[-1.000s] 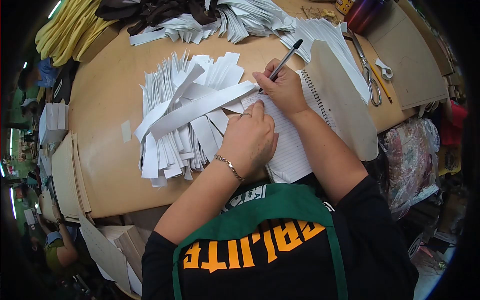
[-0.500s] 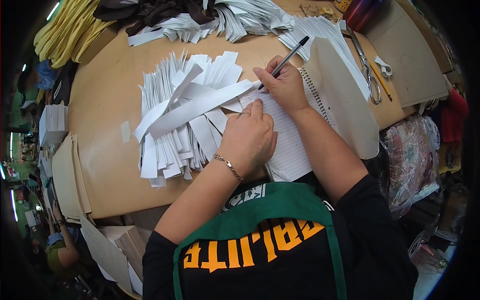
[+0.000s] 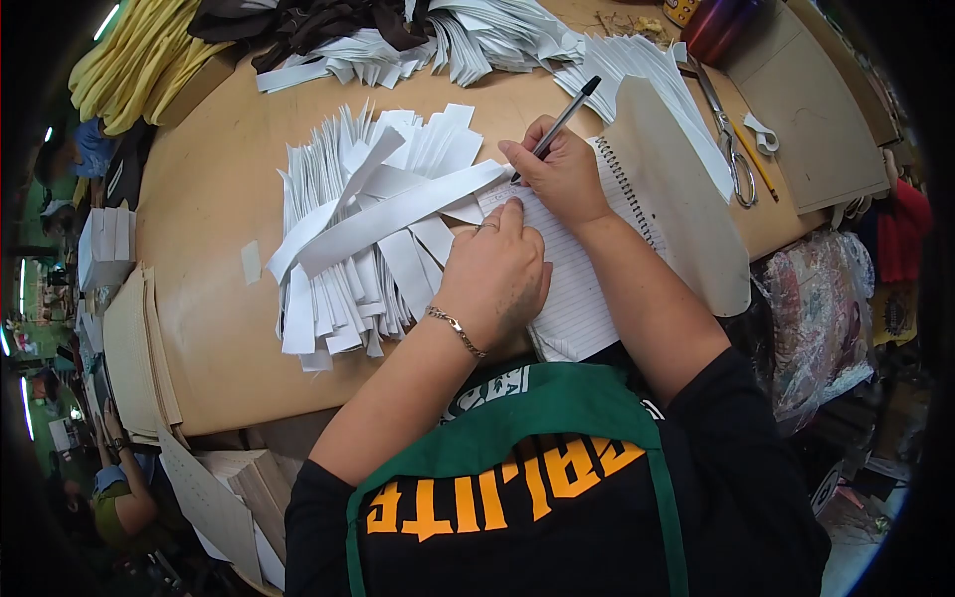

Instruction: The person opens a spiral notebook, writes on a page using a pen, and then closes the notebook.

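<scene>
My right hand (image 3: 563,179) is closed round a black-capped ballpoint pen (image 3: 569,112), its tip on the upper part of a ruled page. That page belongs to a spiral notebook (image 3: 582,308), whose cover is folded out to the right. My left hand (image 3: 497,264) lies on the page's left side, fingers stretched toward the pen tip and nothing held. Left of it spreads a pile of white fabric strips (image 3: 343,239), with a few longer strips lying across the top. One long strip's end reaches the notebook's upper left corner.
Scissors (image 3: 731,149) and a yellow pencil (image 3: 758,159) lie to the right. More white strips (image 3: 497,40) and dark cloth (image 3: 328,25) line the back of the table (image 3: 199,328). Yellow cloth (image 3: 134,60) is stacked at the far left. Another person's arm (image 3: 131,488) shows at lower left.
My right hand and the pen have shifted slightly to the left and down along the page. My left hand stays in place.
</scene>
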`<state>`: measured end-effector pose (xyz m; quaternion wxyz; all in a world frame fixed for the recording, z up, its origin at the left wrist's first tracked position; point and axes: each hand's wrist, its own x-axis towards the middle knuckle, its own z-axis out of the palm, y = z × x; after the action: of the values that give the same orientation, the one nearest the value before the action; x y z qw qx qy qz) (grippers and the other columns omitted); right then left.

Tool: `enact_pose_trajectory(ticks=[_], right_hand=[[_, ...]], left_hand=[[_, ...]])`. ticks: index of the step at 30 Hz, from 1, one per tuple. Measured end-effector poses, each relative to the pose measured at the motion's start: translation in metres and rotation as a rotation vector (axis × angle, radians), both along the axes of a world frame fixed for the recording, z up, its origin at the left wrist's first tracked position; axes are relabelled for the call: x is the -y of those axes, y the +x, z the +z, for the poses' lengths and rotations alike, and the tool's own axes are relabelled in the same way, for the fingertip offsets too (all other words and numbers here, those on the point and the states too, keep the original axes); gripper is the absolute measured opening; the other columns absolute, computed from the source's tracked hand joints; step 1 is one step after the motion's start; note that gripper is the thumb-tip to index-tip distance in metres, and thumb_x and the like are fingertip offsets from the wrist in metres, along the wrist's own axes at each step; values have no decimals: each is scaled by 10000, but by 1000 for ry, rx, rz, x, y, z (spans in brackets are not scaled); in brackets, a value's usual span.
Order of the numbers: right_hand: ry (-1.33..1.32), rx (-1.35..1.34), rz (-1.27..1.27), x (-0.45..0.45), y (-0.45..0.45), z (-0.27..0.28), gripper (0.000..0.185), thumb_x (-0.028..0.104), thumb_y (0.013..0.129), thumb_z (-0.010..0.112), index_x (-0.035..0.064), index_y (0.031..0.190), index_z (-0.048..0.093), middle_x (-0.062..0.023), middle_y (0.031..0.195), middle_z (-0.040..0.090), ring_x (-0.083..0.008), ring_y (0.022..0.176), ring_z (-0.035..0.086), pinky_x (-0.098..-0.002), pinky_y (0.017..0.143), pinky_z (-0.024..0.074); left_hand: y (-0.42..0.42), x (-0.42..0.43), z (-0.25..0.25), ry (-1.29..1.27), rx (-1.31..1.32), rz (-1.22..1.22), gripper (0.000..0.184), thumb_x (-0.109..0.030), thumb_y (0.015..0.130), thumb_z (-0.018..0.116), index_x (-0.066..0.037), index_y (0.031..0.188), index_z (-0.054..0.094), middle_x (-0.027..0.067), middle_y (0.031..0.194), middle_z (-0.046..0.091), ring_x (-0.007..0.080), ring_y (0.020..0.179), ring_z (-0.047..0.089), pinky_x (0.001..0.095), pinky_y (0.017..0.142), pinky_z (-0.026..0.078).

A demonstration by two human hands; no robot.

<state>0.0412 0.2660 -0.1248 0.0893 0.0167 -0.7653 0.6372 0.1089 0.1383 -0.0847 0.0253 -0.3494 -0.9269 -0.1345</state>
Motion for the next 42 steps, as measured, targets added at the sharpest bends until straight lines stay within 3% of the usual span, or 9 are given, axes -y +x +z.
enact_pose_trajectory(ticks=[7,16,42], right_hand=[[36,-25,-12,-1,-1,-5,219,144,770,652,66,669,474,24,565,492,-25,483,447,-178,438,375],[-224,-5,-45,-3,-5,-3,264,181,786,656,90,670,437,22,573,492,-27,446,437,-167,401,368],[-222,25,-51,-3,-5,0,302,239,789,644,75,638,441,9,520,482,-43,437,450,-194,410,373]], left_hand=[[1,0,1,-8,15,3,291,-237,725,603,36,810,550,236,1090,507,291,870,586,353,724,476],[0,0,2,-23,26,5,300,-244,724,606,38,812,549,241,1105,504,299,867,587,354,721,480],[1,3,-1,27,9,-2,298,-242,726,607,35,820,547,235,1109,503,291,856,590,342,720,476]])
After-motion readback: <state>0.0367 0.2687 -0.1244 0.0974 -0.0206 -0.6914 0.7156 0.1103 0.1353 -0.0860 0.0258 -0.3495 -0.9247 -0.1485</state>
